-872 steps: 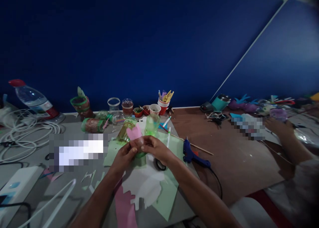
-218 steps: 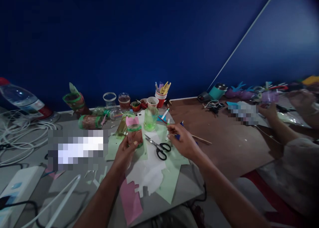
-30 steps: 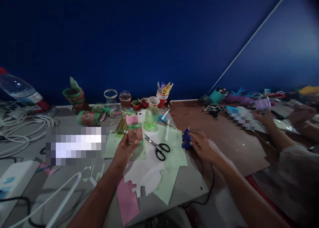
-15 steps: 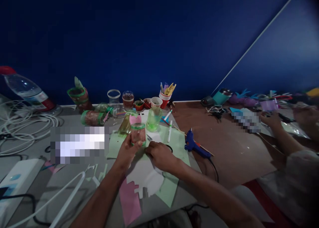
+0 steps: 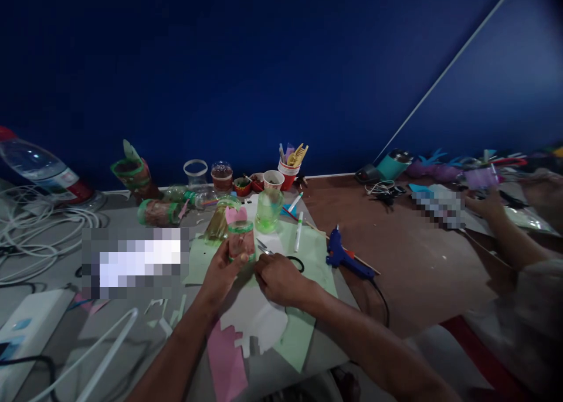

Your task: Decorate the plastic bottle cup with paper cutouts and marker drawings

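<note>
My left hand (image 5: 223, 276) is wrapped round a small reddish cup (image 5: 241, 242) with green bands at its rim and base, and holds it upright over the papers. A pink cut-out piece (image 5: 236, 215) shows just behind the rim. Close to the right of the cup's base is my right hand (image 5: 279, 278), its fingers curled and pressed together; what they hold, if anything, is hidden. Scissors (image 5: 264, 248) show their blades past these fingers, and a black handle loop appears beyond the knuckles. Behind the cup stand a green-tinted clear cup (image 5: 269, 211) and a tilted yellowish plastic piece (image 5: 220, 223).
Pale green paper (image 5: 316, 255), white paper (image 5: 259, 314) and pink paper (image 5: 226, 358) lie beneath my arms. A blue glue gun (image 5: 345, 256) rests at the right, its cable trailing forward. Cables (image 5: 57, 232) coil at the left. At far right a co-worker's hand (image 5: 488, 205) holds a purple piece.
The view has shifted slightly. The cup is a little lower in the picture, still in my left hand. My right hand stays beside it, with more of the scissors' handle showing.
</note>
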{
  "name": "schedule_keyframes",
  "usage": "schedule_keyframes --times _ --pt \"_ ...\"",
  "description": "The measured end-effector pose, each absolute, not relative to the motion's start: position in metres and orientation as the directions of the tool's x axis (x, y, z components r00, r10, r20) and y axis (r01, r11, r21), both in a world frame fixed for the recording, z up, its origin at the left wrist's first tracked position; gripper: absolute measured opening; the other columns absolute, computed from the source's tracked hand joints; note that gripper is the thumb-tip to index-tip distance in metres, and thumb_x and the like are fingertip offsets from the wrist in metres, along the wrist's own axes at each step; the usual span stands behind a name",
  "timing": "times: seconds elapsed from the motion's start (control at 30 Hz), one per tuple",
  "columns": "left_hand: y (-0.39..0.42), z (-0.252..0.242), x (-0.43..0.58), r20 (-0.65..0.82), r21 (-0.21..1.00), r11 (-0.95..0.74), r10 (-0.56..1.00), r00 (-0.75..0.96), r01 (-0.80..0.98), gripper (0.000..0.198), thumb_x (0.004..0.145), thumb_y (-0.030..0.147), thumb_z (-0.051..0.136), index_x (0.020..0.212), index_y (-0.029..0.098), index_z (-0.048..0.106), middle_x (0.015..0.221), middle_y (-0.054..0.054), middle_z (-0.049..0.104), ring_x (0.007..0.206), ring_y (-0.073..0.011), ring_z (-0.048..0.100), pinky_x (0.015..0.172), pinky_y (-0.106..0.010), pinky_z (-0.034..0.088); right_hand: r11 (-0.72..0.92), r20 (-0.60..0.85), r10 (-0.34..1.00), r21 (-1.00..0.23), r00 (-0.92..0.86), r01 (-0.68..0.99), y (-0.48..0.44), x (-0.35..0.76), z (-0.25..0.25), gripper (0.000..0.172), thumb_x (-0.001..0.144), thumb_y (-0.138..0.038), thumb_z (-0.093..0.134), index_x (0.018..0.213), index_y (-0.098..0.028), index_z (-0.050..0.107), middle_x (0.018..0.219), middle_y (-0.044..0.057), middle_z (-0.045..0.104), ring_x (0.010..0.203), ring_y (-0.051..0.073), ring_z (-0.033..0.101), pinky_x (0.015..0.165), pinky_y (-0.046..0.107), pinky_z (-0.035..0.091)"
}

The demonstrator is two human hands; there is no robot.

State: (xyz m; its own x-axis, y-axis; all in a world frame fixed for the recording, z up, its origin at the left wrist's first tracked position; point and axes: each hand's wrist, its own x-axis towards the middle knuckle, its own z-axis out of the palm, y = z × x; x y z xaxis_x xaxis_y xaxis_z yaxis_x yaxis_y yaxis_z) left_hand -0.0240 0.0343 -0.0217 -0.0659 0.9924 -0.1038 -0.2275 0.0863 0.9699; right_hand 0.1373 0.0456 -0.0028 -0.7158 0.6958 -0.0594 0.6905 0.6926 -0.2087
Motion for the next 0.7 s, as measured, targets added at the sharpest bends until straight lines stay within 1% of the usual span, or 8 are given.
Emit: schedule_keyframes --times 0.07,0.13,0.2,0.23,0.33,0.43,0.57,0.7 --pt "0.034 -0.023 -0.025 -0.113 0.974 0.097 0.991 -0.068 -0.202 0.048 0.069 0.036 0.072 0.112 0.022 0.058 0.104 -0.005 0.065 0.092 -0.0196 0.059 0.076 -0.029 0.046 0.640 -0.047 0.720 -0.342 -0.693 0.688 0.048 0.144 0.003 0.014 0.086 -0.015 0.047 0.084 -0.013 0.061 0.086 0.009 0.063 0.077 0.018 0.058 0.071 0.029 0.040" --pt "0.035 -0.024 -0.026 -0.097 0.980 0.085 0.993 -0.063 -0.180 0.049 0.069 0.037 0.071 0.114 0.022 0.058 0.107 -0.005 0.065 0.098 -0.0219 0.059 0.080 -0.030 0.046 0.549 0.014 0.766 -0.534 -0.642 0.643 0.051 0.151 0.012 0.012 0.083 -0.011 0.047 0.082 -0.014 0.058 0.083 0.005 0.061 0.074 0.015 0.056 0.068 0.025 0.040" --pt "0.035 -0.024 -0.026 -0.059 0.987 0.051 0.997 -0.051 -0.153 0.050 0.069 0.037 0.070 0.115 0.021 0.058 0.111 -0.006 0.064 0.103 -0.0235 0.058 0.083 -0.031 0.045 0.484 0.122 0.807 -0.696 -0.578 0.530 0.054 0.158 0.021 0.012 0.082 -0.009 0.046 0.078 -0.016 0.055 0.079 0.002 0.057 0.072 0.013 0.053 0.066 0.023 0.039" --pt "0.035 -0.025 -0.026 -0.037 0.990 0.030 0.998 -0.044 -0.137 0.050 0.070 0.037 0.070 0.115 0.021 0.058 0.112 -0.006 0.064 0.105 -0.0238 0.057 0.085 -0.032 0.044 0.474 0.178 0.817 -0.748 -0.548 0.464 0.055 0.161 0.026 0.012 0.082 -0.009 0.046 0.076 -0.017 0.054 0.077 0.001 0.054 0.072 0.013 0.052 0.066 0.023 0.039" --pt "0.035 -0.023 -0.025 0.005 0.997 -0.007 1.000 -0.026 -0.077 0.045 0.071 0.036 0.069 0.112 0.020 0.059 0.111 -0.006 0.064 0.105 -0.0238 0.056 0.088 -0.032 0.042 0.479 0.291 0.823 -0.817 -0.488 0.321 0.055 0.165 0.036 0.013 0.082 -0.011 0.046 0.072 -0.018 0.050 0.075 0.000 0.050 0.071 0.012 0.049 0.067 0.023 0.038" --pt "0.033 -0.020 -0.023 0.018 1.000 -0.018 0.999 -0.028 0.010 0.044 0.070 0.038 0.069 0.109 0.018 0.059 0.105 -0.006 0.065 0.099 -0.0237 0.056 0.084 -0.032 0.042 0.440 0.313 0.857 -0.858 -0.410 0.266 0.053 0.162 0.037 0.012 0.082 -0.014 0.047 0.071 -0.018 0.049 0.073 -0.001 0.048 0.068 0.012 0.046 0.065 0.023 0.036" --pt "0.032 -0.021 -0.021 0.028 0.997 -0.027 1.000 -0.011 0.068 0.047 0.071 0.038 0.069 0.111 0.018 0.057 0.106 -0.007 0.064 0.098 -0.0237 0.056 0.084 -0.032 0.042 0.286 0.224 0.926 -0.941 -0.305 0.179 0.051 0.152 0.027 0.009 0.081 -0.020 0.048 0.072 -0.018 0.050 0.069 -0.002 0.047 0.064 0.011 0.043 0.061 0.022 0.035" --pt "0.032 -0.026 -0.020 0.030 0.995 -0.028 0.999 -0.017 0.091 0.048 0.069 0.037 0.070 0.111 0.018 0.057 0.105 -0.007 0.064 0.099 -0.0244 0.056 0.086 -0.033 0.042 0.132 0.102 0.956 -0.987 -0.274 0.093 0.049 0.142 0.017 0.010 0.078 -0.026 0.052 0.073 -0.018 0.052 0.065 -0.003 0.047 0.061 0.010 0.042 0.059 0.022 0.035"
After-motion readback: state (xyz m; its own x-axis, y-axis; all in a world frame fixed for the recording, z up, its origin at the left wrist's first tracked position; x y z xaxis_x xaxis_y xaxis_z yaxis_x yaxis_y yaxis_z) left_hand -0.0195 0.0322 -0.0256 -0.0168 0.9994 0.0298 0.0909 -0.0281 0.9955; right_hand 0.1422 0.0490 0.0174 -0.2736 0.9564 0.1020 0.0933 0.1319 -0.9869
